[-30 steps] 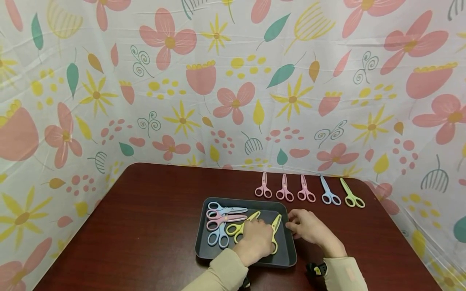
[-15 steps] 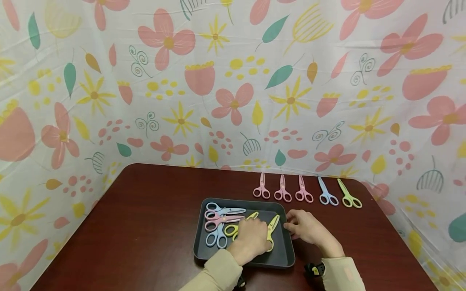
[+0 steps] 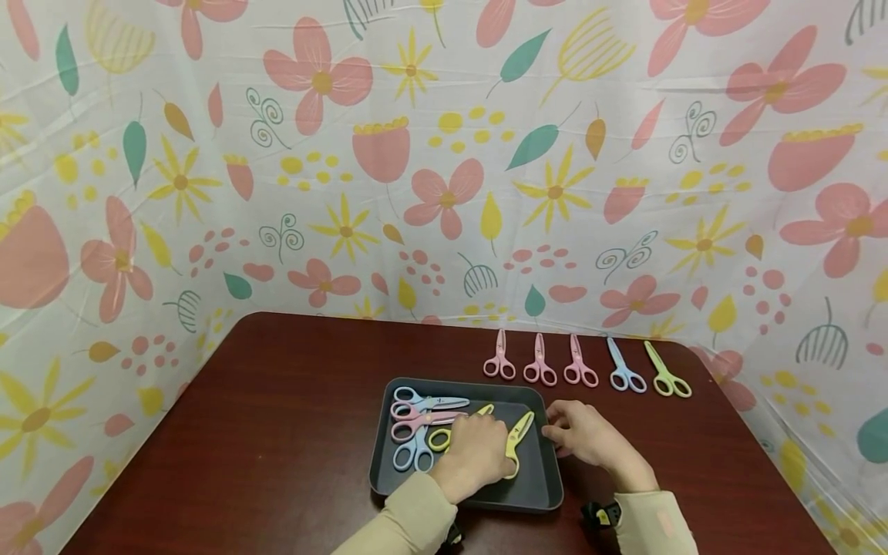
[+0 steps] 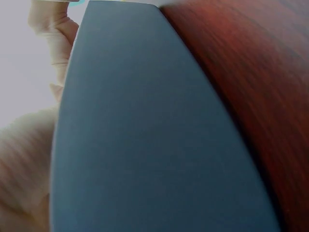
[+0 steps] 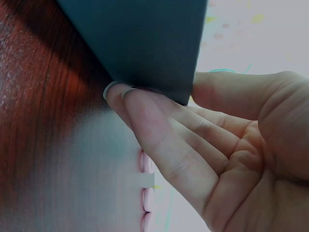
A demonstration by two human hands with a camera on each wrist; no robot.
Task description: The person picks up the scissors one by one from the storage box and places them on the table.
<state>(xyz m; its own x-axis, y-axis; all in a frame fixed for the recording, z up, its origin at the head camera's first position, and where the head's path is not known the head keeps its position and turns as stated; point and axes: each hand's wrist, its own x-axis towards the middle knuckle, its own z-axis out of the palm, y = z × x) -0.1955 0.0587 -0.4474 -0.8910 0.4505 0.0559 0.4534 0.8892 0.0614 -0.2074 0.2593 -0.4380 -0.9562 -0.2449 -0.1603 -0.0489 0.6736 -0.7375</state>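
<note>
Left hand [image 3: 477, 453] has shifted leftward over the left yellow ring-handled scissors [image 3: 486, 410], grasp hidden, cannot tell; right hand [image 3: 588, 436] pinches the dark-grey rectangular tray [image 3: 544, 472]

Sheltered tabletop setting, apparently indoors, arranged like a small craft station; type of room beyond the cloth hidden. Enclosed at the back and on both sides by a creased white fabric sheet [image 3: 447, 262] printed with pink flowers, yellow blossoms and green leaves. Furnished with a dark red-brown, wood-grained table [image 3: 298, 416] with rounded far corners. Equipped with a row of five small pink, pale blue and yellow-green scissors [image 3: 576, 359] and a shallow, dark grey rectangular tray [image 3: 544, 466] of further pairs. Softly and evenly lit.
</note>
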